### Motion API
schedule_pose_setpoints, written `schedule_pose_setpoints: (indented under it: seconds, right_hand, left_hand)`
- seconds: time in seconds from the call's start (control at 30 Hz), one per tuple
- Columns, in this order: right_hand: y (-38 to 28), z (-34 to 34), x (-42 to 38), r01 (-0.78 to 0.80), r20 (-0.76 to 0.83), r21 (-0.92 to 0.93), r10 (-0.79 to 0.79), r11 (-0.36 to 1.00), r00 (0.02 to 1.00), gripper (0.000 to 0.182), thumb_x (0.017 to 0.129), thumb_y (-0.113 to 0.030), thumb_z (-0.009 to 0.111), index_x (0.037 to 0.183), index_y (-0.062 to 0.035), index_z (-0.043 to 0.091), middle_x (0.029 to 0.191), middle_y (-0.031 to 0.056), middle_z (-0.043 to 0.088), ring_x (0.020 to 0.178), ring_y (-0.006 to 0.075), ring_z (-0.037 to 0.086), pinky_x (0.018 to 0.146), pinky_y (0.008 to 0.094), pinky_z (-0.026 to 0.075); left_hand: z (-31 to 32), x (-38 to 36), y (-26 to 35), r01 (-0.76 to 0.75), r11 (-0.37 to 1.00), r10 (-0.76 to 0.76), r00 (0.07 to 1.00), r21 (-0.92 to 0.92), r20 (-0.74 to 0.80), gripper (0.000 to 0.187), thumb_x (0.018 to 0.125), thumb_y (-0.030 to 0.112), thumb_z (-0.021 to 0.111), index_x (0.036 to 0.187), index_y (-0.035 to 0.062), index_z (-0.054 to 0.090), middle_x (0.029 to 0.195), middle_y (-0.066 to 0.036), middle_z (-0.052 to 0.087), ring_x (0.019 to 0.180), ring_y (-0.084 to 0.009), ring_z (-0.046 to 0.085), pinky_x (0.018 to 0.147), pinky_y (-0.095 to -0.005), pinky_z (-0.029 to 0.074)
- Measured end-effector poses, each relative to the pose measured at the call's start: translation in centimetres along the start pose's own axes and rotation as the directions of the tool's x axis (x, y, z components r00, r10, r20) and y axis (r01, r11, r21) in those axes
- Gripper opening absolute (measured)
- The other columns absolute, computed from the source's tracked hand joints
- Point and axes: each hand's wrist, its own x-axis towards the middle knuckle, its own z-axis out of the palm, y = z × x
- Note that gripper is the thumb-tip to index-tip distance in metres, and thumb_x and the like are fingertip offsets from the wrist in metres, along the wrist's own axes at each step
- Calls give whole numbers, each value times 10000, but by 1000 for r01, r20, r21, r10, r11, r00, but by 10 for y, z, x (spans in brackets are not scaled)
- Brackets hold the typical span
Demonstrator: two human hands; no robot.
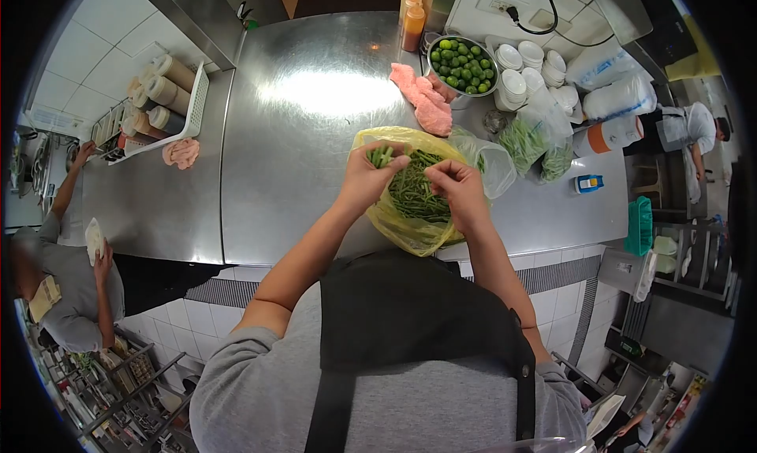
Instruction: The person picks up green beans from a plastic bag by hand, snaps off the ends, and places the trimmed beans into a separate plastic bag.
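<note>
A yellow plastic bag (pixel 374 218) lies open on the steel counter, with many thin green beans (pixel 418 189) inside. Over its left side, my left hand (pixel 371 175) is closed round a small bunch of cut green beans (pixel 381 156). My right hand (pixel 460 191) is above the bag's right side, thumb and fingers pinched together; what they hold, if anything, is too small to tell. The two hands are apart.
Behind the bag are a pink cloth (pixel 422 98), a bowl of limes (pixel 463 65) and sauce bottles (pixel 412 27). White containers (pixel 512 86) and bagged greens (pixel 522 143) stand right. A co-worker (pixel 75 287) is at the left, near a bottle basket (pixel 195 106).
</note>
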Motion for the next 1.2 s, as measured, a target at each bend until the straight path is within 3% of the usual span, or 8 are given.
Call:
schedule_pose_setpoints:
  seconds: [0.07, 0.27, 0.37, 0.7, 0.8, 0.87, 1.1, 1.2]
  right_hand:
    - [8, -7, 0, 103, 6, -559, -120, 823, 993, 60, 888, -78, 713, 910, -23, 718, 836, 16, 674, 754, 95, 616, 704, 252, 489]
    - [3, 23, -10, 79, 28, -268, -74, 960, 997, 124, 885, -59, 739, 997, -9, 718, 915, 19, 700, 818, 82, 638, 762, 239, 510]
    - [12, 21, -6, 267, 151, -533, -220, 803, 964, 107, 898, -52, 728, 994, -10, 708, 915, 6, 693, 825, 75, 631, 777, 235, 504]
    - [-15, 7, -4, 381, 188, -354, -334, 854, 923, 33, 896, 13, 692, 919, -6, 676, 930, 12, 656, 845, 70, 618, 771, 227, 493]
    - [-9, -12, 5, 443, 327, -645, -299, 623, 897, 108, 834, 59, 688, 918, -9, 681, 989, 61, 625, 904, 156, 641, 810, 281, 509]
    - [0, -24, 5, 566, 525, -804, -228, 183, 820, 177, 765, 89, 674, 910, -12, 687, 1024, 112, 597, 959, 272, 631, 861, 355, 505]
    - [-4, -13, 0, 538, 475, -814, -283, 218, 833, 188, 746, 88, 665, 899, -20, 689, 1029, 120, 595, 969, 286, 619, 864, 373, 493]
    - [-19, -6, -4, 520, 420, -700, -307, 489, 854, 131, 778, -6, 647, 905, -23, 673, 961, 110, 611, 887, 267, 618, 823, 360, 495]
  left_hand:
    - [-4, 1, 11, 69, 994, -70, 998, -80, -6, 139, 889, 89, 763, 1006, 22, 728, 764, 52, 633, 591, -9, 469, 505, -203, 360]
    - [-6, 2, 9, 37, 967, -55, 996, -251, -63, 128, 926, 86, 722, 1034, 19, 702, 796, 48, 621, 527, 11, 371, 450, -193, 262]
    - [-2, 1, 7, 18, 962, -41, 996, -272, -81, 137, 924, 95, 725, 1042, 26, 707, 801, 44, 631, 539, 9, 406, 456, -193, 281]
    - [-13, 10, 4, 173, 815, -256, 964, -553, -75, 179, 948, 91, 657, 1089, -16, 635, 801, 16, 587, 514, -27, 359, 450, -209, 283]
    - [-14, 9, -1, 219, 745, -284, 959, -630, -2, 116, 971, 142, 636, 968, 30, 607, 718, 32, 492, 531, -40, 363, 457, -208, 283]
    - [-14, 7, -2, 250, 764, -284, 958, -595, 38, 146, 977, 166, 638, 907, 49, 585, 686, 34, 467, 526, -46, 367, 455, -214, 289]
    - [1, 2, -16, 303, 833, -309, 949, -462, 65, 308, 991, 320, 659, 841, 52, 633, 654, 27, 525, 504, -60, 411, 470, -233, 340]
    - [8, 1, -9, 292, 828, -313, 949, -478, 35, 270, 983, 286, 674, 960, 18, 682, 670, 21, 561, 528, -56, 428, 472, -226, 331]
